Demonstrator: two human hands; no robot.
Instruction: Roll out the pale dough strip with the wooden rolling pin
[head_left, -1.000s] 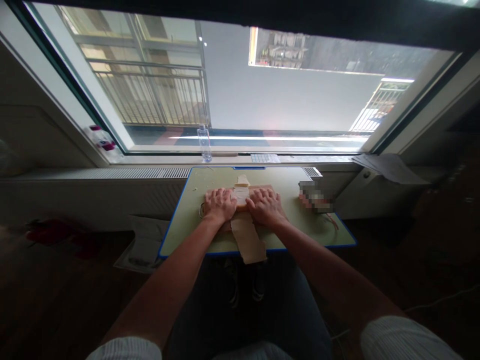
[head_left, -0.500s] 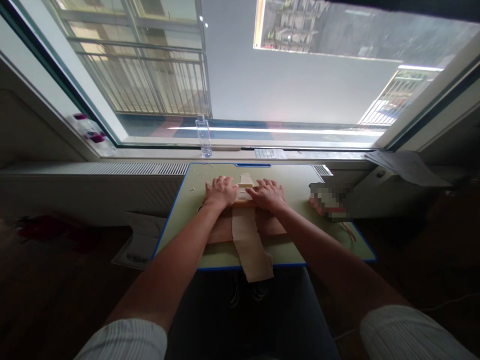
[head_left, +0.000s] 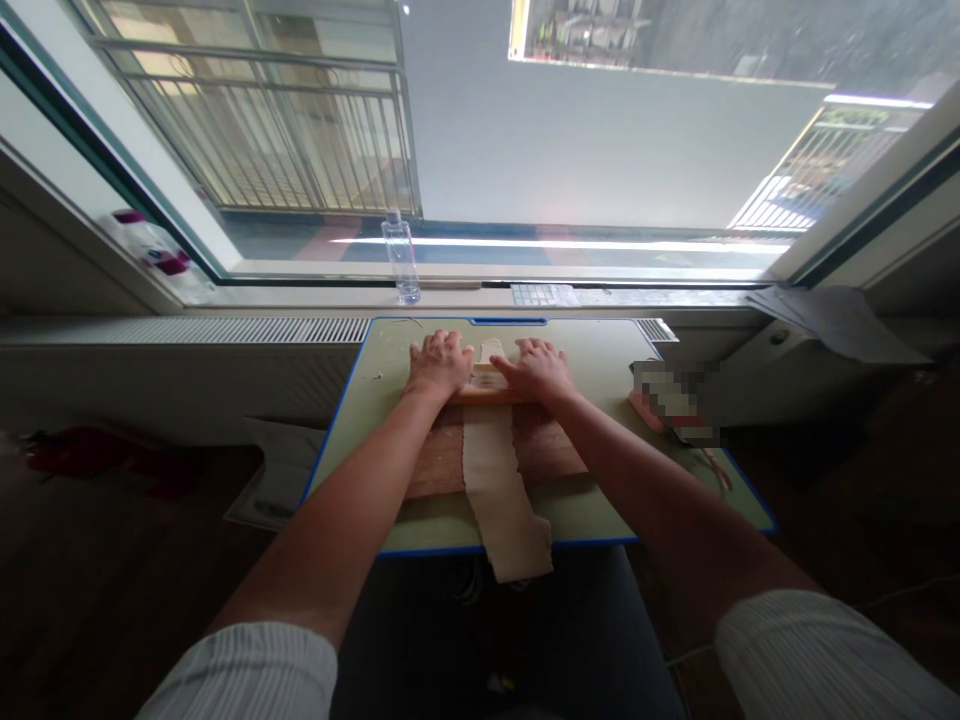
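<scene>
Dough (head_left: 501, 480) is seen as a long pale strip running down the middle of the frame, laid over a wooden board (head_left: 442, 462) on the green counter (head_left: 600, 350), with its lower end hanging past the counter's blue near edge at lower centre. Both hands are pressed flat, fingers spread, on a rolling pin (head_left: 485, 392) at the strip's far end: the left hand (head_left: 439, 366) on the left part of the pin, the right hand (head_left: 538, 371) on the right part. Neither hand is curled around anything; the pin is held down by the palms only.

Several risks can be judged from this. The overhanging end is unsupported, so the strip could be stretched thin or torn by its own weight, or dragged off the counter if the pin is pushed further away. The pin is near the board's far edge, so it could be rolled off the wood and onto the counter. With flat palms and no closed grip, a slip sideways is possible. The board could also be shifted along the smooth counter under the push.

One container is clearly seen: a clear plastic bottle (head_left: 398, 258) stood upright on the window sill (head_left: 315, 297) at upper centre-left, well apart from the hands; whether it holds liquid cannot be told. White and magenta items (head_left: 154, 250) at the upper left are too blurred to be identified. A pixelated patch lies at the counter's right side.
</scene>
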